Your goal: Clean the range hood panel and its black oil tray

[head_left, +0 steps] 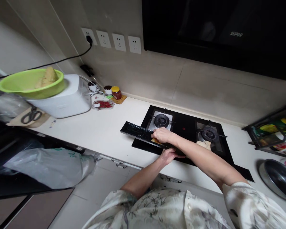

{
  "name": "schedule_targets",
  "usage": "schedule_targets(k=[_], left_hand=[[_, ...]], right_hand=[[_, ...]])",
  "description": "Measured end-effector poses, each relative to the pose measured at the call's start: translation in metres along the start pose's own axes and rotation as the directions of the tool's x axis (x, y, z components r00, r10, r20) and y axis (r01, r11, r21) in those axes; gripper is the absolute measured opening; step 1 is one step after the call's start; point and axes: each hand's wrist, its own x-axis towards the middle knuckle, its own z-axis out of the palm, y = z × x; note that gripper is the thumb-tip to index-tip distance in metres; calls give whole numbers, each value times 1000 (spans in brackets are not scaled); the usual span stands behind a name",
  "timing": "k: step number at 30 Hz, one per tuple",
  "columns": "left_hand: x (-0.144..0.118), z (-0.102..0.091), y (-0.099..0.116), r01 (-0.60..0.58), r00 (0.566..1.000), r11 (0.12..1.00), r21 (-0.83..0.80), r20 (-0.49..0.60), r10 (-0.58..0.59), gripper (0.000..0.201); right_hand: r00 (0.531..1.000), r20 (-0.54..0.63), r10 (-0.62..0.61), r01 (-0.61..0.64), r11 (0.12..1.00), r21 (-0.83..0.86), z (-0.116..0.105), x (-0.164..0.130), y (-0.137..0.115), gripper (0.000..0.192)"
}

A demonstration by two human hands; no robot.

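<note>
My left hand [168, 156] grips a long, shallow black tray [135, 130] from below, near its right part, holding it tilted above the front of the gas stove [184, 122]. Wet-looking drops or specks show on the tray's inner face. My right hand [162, 135] reaches across and is closed on a yellow-orange sponge or cloth [154, 140], pressed against the tray; most of this piece is hidden under my fingers. A crumpled beige cloth [204, 145] lies by the right burner [209, 133]. The left burner [161, 121] is just behind my right hand.
A frying pan [278, 178] and a black rack [274, 133] with packages stand at right. Leftward are a white appliance [62, 98] bearing a green basin [30, 92], scissors [31, 116], a yellow-lidded jar [116, 93] and packed red chillies [103, 104]. A black range hood [216, 35] hangs above.
</note>
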Motion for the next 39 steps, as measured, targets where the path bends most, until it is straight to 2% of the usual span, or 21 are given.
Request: schedule_targets(k=[3, 7, 13, 17, 20, 25, 29, 33, 36, 39], left_hand=[[0, -2, 3, 10, 1000, 1000, -4, 22, -9, 31], [0, -6, 7, 19, 998, 1000, 9, 64, -19, 45], [-1, -9, 11, 49, 993, 999, 18, 104, -50, 65], [-3, -6, 13, 10, 996, 1000, 13, 84, -11, 69], [-4, -4, 15, -1, 998, 1000, 5, 59, 1, 70], [-3, -3, 16, 31, 998, 999, 15, 45, -32, 66], [0, -6, 15, 64, 998, 997, 33, 21, -65, 60], [4, -10, 12, 61, 998, 997, 53, 24, -63, 58], [7, -12, 10, 41, 998, 997, 61, 41, -44, 59], [7, -12, 11, 43, 998, 997, 61, 48, -46, 58]], right_hand=[[999, -28, 32, -32, 999, 4, 8, -17, 9, 28], [990, -56, 131, -128, 990, 64, 27, -61, 33, 28], [936, -14, 350, -344, 925, 161, 76, -140, 70, 27], [896, 4, 444, -432, 869, 240, 103, -180, 77, 28], [886, -26, 462, -431, 845, 318, 107, -196, 74, 27], [918, -29, 395, -364, 871, 329, 90, -186, 60, 24], [956, -34, 290, -274, 930, 245, 75, -154, 49, 30], [983, -5, 183, -181, 973, 140, 70, -115, 43, 38], [987, 36, 154, -157, 982, 103, 70, -92, 42, 31], [987, 37, 154, -156, 984, 81, 70, -87, 43, 23]])
